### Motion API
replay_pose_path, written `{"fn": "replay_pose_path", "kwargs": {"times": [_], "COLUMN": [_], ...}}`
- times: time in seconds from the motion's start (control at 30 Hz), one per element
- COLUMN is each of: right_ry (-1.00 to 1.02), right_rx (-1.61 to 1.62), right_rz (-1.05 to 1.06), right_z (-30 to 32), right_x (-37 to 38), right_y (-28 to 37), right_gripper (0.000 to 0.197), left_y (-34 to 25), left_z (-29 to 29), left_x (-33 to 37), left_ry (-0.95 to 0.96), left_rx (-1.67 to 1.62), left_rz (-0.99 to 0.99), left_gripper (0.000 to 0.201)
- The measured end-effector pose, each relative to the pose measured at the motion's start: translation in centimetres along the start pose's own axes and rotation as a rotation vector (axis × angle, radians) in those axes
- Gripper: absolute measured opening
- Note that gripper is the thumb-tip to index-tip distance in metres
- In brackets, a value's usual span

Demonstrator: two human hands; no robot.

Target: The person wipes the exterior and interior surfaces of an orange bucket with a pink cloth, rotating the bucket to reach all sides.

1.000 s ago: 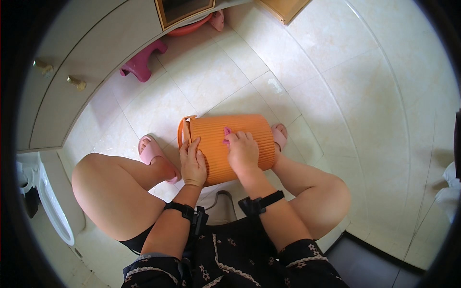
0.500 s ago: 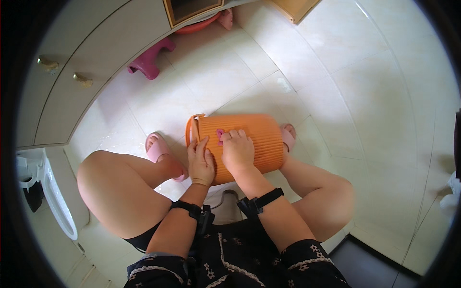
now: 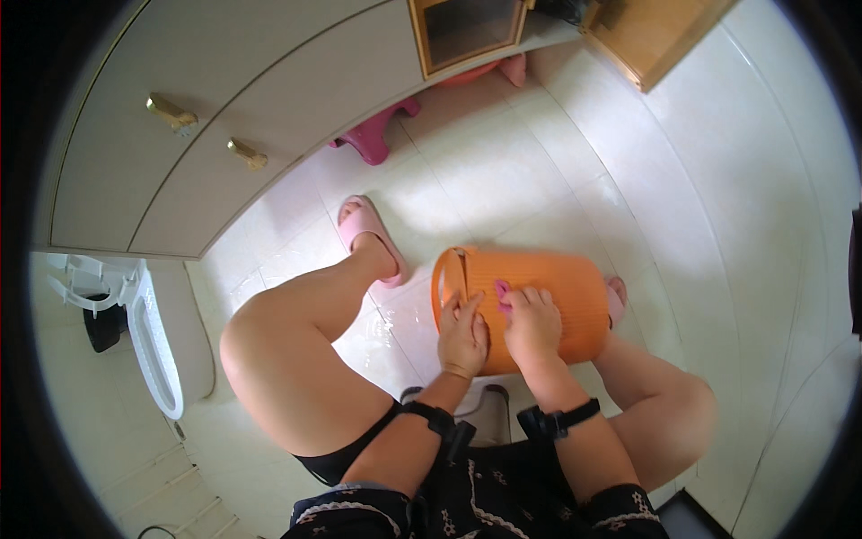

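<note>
Now steadying bin (image 3: 552, 269) with left hand (image 3: 462, 343), fingers spread, likely against rolling; pinching pink cloth (image 3: 501, 291) in right hand (image 3: 532, 325).

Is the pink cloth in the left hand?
No, the right hand holds the pink cloth, while the left hand touches the orange bin near its rim.

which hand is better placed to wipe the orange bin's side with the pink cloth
Probably the right hand: it holds the pink cloth against the orange bin's side. The left hand lies on the bin near its rim, with no cloth visible.
</note>
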State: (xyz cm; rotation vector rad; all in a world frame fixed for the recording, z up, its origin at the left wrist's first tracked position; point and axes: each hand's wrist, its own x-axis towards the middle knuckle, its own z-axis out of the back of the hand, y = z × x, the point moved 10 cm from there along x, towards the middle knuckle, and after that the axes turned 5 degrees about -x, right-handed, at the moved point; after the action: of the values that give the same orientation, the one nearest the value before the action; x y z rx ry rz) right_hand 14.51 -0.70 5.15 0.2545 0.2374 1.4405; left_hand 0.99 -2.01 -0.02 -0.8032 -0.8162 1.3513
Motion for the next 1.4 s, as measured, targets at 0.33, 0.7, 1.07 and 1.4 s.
{"fn": "replay_pose_path", "kwargs": {"times": [0.33,0.7,1.07,1.4], "right_ry": [0.007,-0.085,0.001,-0.202], "right_rx": [0.027,0.151,-0.031,-0.021], "right_rz": [0.056,-0.263,-0.076,-0.365], "right_z": [-0.4,1.1,-1.5,3.1], "right_x": [0.6,2.5,2.7,-0.1], "right_y": [3.6,-8.3,3.2,-14.5], "right_gripper": [0.014,0.009,0.009,0.014], "left_y": [-0.6,-0.3,-0.4,-0.7], "left_z": [-0.3,-0.5,-0.8,-0.5], "left_x": [0.2,0.5,-0.1,-0.1], "left_ry": [0.005,0.073,0.048,0.068], "left_rx": [0.026,-0.031,-0.084,-0.078], "left_rz": [0.015,0.098,0.053,0.006], "left_gripper": [0.04,0.048,0.059,0.057]}}
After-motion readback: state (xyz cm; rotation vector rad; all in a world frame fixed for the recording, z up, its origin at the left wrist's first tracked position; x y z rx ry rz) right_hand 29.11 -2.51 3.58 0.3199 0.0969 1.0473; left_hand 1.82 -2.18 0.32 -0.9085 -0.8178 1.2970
